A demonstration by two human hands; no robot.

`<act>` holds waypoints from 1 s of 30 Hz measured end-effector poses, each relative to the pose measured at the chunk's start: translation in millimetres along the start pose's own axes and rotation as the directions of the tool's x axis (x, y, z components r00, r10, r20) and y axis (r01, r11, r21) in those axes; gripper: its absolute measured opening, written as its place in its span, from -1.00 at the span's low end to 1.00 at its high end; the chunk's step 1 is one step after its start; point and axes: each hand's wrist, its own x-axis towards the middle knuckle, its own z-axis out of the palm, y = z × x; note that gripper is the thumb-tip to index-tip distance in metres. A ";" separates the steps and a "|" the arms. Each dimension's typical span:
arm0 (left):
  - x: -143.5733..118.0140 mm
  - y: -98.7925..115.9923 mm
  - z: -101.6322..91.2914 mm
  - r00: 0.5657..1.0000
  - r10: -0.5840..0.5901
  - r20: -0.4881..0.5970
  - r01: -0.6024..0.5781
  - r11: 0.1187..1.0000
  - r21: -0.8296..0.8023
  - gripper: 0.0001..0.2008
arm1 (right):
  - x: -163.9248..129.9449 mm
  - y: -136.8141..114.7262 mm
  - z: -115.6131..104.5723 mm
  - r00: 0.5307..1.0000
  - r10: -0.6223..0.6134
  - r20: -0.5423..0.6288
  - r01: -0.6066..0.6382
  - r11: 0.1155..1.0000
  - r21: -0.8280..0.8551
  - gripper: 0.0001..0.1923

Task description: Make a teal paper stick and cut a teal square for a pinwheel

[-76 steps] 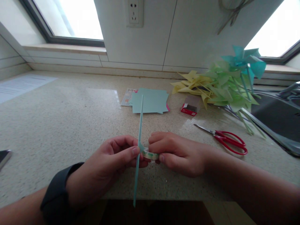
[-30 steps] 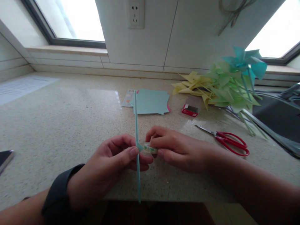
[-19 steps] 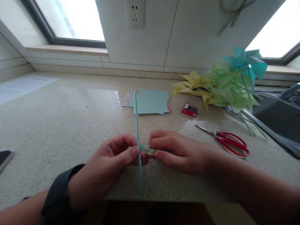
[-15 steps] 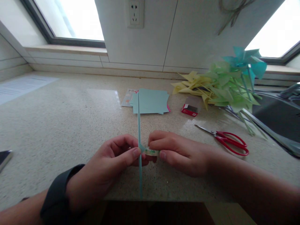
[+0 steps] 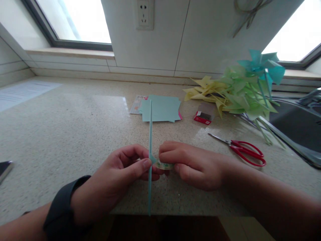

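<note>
My left hand [image 5: 132, 167] pinches a thin light-blue paper stick [image 5: 150, 134] between thumb and fingers, holding it near its middle. The stick stands lengthwise in front of me, its lower end near the counter's front edge. To its right, my right hand [image 5: 190, 164] grips a small roll of tape [image 5: 164, 165] with a green pattern. The roll sits close against the stick, and a small light-blue corner shows between the two. Fingers hide part of the roll.
Light-blue paper squares [image 5: 162, 108] lie stacked ahead. A small red box [image 5: 202, 117] and red-handled scissors [image 5: 238, 149] rest to the right. Farther right are paper pinwheels [image 5: 238, 83] and a metal sink [image 5: 298, 124]. A printed sheet [image 5: 25, 92] lies far left.
The stick's upper end has tilted slightly to the right. My right hand has turned the tape roll a little, so more of its flat side shows.
</note>
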 end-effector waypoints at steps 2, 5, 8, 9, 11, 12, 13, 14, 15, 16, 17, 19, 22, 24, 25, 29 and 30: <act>0.0 0.5 0.0 1.000 -0.005 -0.010 0.005 1.000 0.000 -0.86 | -0.4 0.2 -0.2 1.000 0.003 -0.001 -0.003 1.000 -0.003 -0.92; 0.1 0.6 -1.2 0.999 -0.014 -0.038 0.014 1.000 0.004 -0.86 | -1.7 2.3 0.4 1.000 0.001 -0.017 -0.001 0.999 0.033 -0.78; 0.3 0.2 -2.1 0.999 -0.017 -0.046 0.016 1.000 -0.010 -0.85 | -3.0 6.4 2.1 0.999 -0.004 -0.043 0.008 0.997 0.079 -0.65; 0.3 0.1 -2.1 0.999 -0.018 -0.043 0.017 1.000 -0.018 -0.85 | -3.2 7.9 2.8 0.999 -0.007 -0.051 0.011 0.996 0.088 -0.63; 0.0 0.0 -2.2 0.999 -0.018 -0.039 0.017 0.999 -0.030 -0.85 | -3.3 10.0 4.1 0.998 -0.005 -0.069 0.011 0.995 0.097 -0.64; -0.3 -0.1 -2.4 0.999 -0.017 -0.036 0.016 0.999 -0.031 -0.85 | -3.2 10.4 4.8 0.997 -0.002 -0.075 0.010 0.995 0.102 -0.64; -0.5 -0.2 -2.9 0.999 -0.016 -0.034 0.015 0.999 -0.029 -0.85 | -3.1 10.3 5.3 0.997 0.001 -0.080 0.008 0.994 0.108 -0.64; -0.7 -0.5 -3.6 0.999 -0.016 -0.033 0.015 0.999 -0.028 -0.86 | -3.1 9.8 5.7 0.996 0.006 -0.084 0.004 0.993 0.116 -0.63; -0.8 -1.0 -4.5 1.000 -0.015 -0.027 0.015 0.999 -0.029 -0.86 | -3.1 8.8 6.0 0.996 0.012 -0.088 0.000 0.992 0.126 -0.63; -0.7 -1.5 -5.4 1.000 -0.015 -0.021 0.015 0.999 -0.031 -0.87 | -3.2 7.5 6.0 0.996 0.019 -0.088 -0.007 0.991 0.136 -0.64; -0.6 -2.1 -6.3 1.000 -0.016 -0.015 0.015 0.999 -0.033 -0.89 | -3.3 6.2 5.7 0.996 0.027 -0.085 -0.015 0.989 0.144 -0.65; 0.0 -2.9 -7.3 1.000 -0.012 -0.010 0.011 0.999 -0.030 -0.91 | -4.0 3.7 4.7 0.997 0.040 -0.064 -0.030 0.987 0.155 -0.68; 0.6 -2.2 -6.6 1.000 0.000 0.014 0.001 1.000 -0.011 -0.91 | -5.2 1.4 2.8 0.998 0.053 -0.015 -0.050 0.986 0.159 -0.70; 0.6 -1.1 -5.6 1.000 0.000 0.026 0.001 1.000 -0.011 -0.91 | -6.1 0.1 2.1 0.998 0.063 0.005 -0.063 0.985 0.162 -0.71; 0.6 -0.6 -5.2 1.000 -0.005 0.029 0.005 1.000 -0.016 -0.91 | -6.5 -0.9 2.1 0.998 0.068 0.010 -0.068 0.985 0.160 -0.71; 0.8 -0.3 -5.6 1.000 -0.017 0.009 0.017 0.999 -0.039 -0.91 | -8.4 -6.4 2.3 0.996 0.091 0.027 -0.093 0.988 0.125 -0.73; 1.0 -0.6 -5.9 1.000 -0.021 -0.004 0.020 0.999 -0.043 -0.90 | -8.9 -7.7 2.1 0.995 0.098 0.034 -0.101 0.988 0.117 -0.74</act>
